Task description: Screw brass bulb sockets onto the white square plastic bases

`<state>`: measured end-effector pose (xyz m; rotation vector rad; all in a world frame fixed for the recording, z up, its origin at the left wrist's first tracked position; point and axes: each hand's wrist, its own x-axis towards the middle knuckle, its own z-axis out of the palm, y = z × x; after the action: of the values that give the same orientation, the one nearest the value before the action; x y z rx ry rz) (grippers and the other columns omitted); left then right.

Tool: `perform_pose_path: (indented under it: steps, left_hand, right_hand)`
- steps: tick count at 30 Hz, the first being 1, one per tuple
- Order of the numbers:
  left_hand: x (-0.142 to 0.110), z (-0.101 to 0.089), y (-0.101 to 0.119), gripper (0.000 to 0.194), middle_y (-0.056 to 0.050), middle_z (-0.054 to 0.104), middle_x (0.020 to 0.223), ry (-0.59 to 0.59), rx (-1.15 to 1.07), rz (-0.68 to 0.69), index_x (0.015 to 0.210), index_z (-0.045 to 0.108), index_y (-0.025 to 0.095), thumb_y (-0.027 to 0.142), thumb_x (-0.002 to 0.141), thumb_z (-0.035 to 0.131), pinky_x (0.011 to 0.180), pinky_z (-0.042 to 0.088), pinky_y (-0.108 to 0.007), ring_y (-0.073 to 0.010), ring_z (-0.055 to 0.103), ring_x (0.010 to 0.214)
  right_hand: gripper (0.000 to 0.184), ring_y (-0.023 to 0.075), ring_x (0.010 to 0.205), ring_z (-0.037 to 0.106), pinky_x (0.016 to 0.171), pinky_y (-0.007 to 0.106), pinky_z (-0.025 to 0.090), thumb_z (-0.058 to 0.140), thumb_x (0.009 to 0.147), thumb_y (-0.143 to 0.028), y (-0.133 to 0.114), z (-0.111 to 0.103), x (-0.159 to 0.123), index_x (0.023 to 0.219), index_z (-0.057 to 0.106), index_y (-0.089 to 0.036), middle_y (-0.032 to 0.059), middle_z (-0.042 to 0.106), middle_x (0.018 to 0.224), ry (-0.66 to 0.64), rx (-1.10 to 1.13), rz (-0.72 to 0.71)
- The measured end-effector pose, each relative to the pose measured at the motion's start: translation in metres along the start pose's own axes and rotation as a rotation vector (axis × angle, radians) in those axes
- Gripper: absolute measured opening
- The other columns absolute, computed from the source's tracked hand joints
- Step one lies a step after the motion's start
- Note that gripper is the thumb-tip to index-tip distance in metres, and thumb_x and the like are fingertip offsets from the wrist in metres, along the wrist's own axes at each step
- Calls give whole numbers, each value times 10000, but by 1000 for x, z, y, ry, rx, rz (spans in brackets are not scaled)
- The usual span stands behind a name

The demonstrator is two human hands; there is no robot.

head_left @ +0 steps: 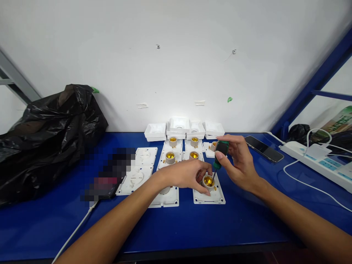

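My right hand [238,161] grips the green and black handle of a screwdriver [221,152]. Its thin shaft points down into a round lamp socket [208,182] with a gold-coloured metal inside. The socket sits on a square white base plate [211,197] lying on the blue table. Around the socket's left side my left hand [192,175] is closed, thumb in front and fingers behind. Whether the screwdriver tip meets a screw is hidden inside the socket. Several more sockets on white plates [170,157] stand in rows behind and to the left.
White box-like covers [178,124] are stacked against the wall. Two bare plates [144,157] lie at left, near a blurred-out device with a white cable. A black plastic bag [60,135] fills the left side. At right are a phone [264,149] and a white power strip [319,161] with cables.
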<state>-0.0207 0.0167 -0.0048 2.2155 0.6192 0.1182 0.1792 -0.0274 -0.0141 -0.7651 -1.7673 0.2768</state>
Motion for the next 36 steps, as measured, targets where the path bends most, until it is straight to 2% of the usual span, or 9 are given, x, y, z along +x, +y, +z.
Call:
perform_pose_path:
  steps: [4,9,16,20,36]
  left_hand:
    - [0,1,-1,447,41,602,696,15,19,4,799,561,214,556,708,834,520,376,-283,-122,541,592]
    - [0,0,0,420,45,581,681,7,13,7,765,541,210,510,721,832,528,361,-281,-113,527,577]
    - [0,-1,-1,390,52,569,685,-8,8,8,744,522,210,447,716,830,548,340,-285,-114,514,591]
    - [1,0,-2,385,57,553,685,-6,14,36,761,511,217,434,721,827,534,330,-282,-113,503,586]
    - [1,0,-1,373,59,558,701,-4,18,44,811,537,218,421,723,837,556,329,-270,-113,505,615]
  right_hand:
    - [430,141,789,634,593,285,564,674,903,-201,-1,0,-1,1292,533,-317,27,609,1115,-16,-7,-17]
    - [528,155,810,659,581,289,568,686,887,-163,0,0,-5,1356,498,-318,36,622,1109,-54,-20,-25]
    - [594,141,780,637,554,288,561,694,872,-114,0,2,-6,1394,506,-324,54,597,1195,41,-77,-140]
    - [619,131,747,625,553,299,552,697,859,-88,-1,3,-4,1396,507,-333,43,582,1166,91,-71,-172]
    - [620,133,712,627,544,309,560,696,851,-82,-1,2,-2,1388,514,-332,44,591,1113,136,-86,-223]
